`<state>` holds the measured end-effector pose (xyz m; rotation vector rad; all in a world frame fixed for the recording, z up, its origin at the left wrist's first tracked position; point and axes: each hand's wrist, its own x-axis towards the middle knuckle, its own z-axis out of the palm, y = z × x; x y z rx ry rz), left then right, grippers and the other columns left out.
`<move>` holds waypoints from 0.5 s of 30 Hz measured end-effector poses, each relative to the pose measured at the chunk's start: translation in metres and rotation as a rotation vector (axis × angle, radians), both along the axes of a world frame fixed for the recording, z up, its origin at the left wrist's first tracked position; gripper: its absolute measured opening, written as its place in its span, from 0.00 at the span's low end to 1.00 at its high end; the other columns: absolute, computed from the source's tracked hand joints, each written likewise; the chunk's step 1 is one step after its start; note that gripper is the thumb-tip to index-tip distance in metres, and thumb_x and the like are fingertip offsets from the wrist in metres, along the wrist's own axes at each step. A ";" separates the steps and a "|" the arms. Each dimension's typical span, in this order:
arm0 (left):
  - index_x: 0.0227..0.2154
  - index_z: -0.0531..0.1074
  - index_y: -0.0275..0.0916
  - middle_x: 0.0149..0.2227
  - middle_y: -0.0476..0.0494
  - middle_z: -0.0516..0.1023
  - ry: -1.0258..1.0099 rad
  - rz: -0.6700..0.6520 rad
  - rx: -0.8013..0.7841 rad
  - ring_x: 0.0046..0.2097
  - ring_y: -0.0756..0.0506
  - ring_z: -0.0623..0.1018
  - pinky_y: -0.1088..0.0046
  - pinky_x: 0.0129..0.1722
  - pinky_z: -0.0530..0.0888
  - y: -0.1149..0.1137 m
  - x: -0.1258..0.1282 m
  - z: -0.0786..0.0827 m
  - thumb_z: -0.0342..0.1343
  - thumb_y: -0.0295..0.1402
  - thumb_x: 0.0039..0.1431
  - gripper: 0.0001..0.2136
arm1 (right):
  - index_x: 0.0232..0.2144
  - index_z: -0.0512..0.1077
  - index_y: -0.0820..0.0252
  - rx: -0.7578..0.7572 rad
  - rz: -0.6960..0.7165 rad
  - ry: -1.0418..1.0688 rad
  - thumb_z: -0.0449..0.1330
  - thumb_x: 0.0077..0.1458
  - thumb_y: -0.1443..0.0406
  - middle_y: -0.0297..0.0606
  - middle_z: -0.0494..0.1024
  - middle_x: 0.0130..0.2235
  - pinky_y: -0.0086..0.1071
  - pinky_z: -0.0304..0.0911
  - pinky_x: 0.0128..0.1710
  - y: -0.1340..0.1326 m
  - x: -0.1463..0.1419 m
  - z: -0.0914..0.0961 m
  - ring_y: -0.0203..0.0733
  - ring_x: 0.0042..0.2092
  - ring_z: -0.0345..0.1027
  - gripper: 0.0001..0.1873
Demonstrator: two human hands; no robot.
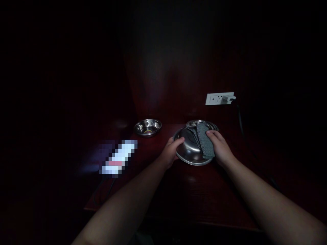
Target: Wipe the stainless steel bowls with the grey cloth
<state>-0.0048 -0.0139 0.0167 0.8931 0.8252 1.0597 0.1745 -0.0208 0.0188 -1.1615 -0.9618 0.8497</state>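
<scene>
A shiny steel bowl [189, 146] is held above the dark red table, its rounded underside facing me. My left hand [172, 151] grips its left rim, with the thumb lying over the outside. In my right hand [220, 146] is a folded grey-green cloth [205, 141], pressed against the bowl's right side; the fingers behind it are hidden. Just behind the held bowl, more steel bowlware [201, 123] shows in part, its rims close together. Farther left stands another steel bowl [148, 128], upright, with a coloured sticker inside.
A bright, pixelated screen-like object [120, 158] lies at the left of the table [194, 194], with thin cables below it. On the back wall is a white socket plate [220, 98] with a plug; its black cable [240, 122] hangs down to the right. The surroundings are very dark.
</scene>
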 end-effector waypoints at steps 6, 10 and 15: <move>0.46 0.67 0.40 0.42 0.39 0.76 -0.001 0.006 0.002 0.36 0.43 0.77 0.67 0.30 0.74 0.001 -0.001 0.002 0.61 0.40 0.47 0.23 | 0.32 0.69 0.57 -0.013 0.013 -0.007 0.64 0.39 0.47 0.32 0.71 0.30 0.30 0.57 0.30 0.000 0.000 0.000 0.37 0.32 0.63 0.23; 0.44 0.69 0.39 0.36 0.41 0.77 -0.009 0.025 -0.006 0.33 0.44 0.77 0.68 0.30 0.74 0.001 -0.001 0.002 0.61 0.40 0.46 0.21 | 0.32 0.69 0.57 -0.007 0.016 -0.039 0.63 0.40 0.47 0.32 0.71 0.30 0.31 0.57 0.31 0.001 0.001 -0.002 0.38 0.32 0.63 0.23; 0.44 0.69 0.39 0.37 0.42 0.77 0.000 0.049 -0.019 0.33 0.44 0.77 0.68 0.29 0.74 0.002 0.000 0.003 0.61 0.39 0.47 0.20 | 0.32 0.69 0.56 -0.003 0.032 -0.060 0.62 0.41 0.46 0.32 0.71 0.31 0.31 0.57 0.31 0.001 0.003 -0.002 0.38 0.33 0.63 0.23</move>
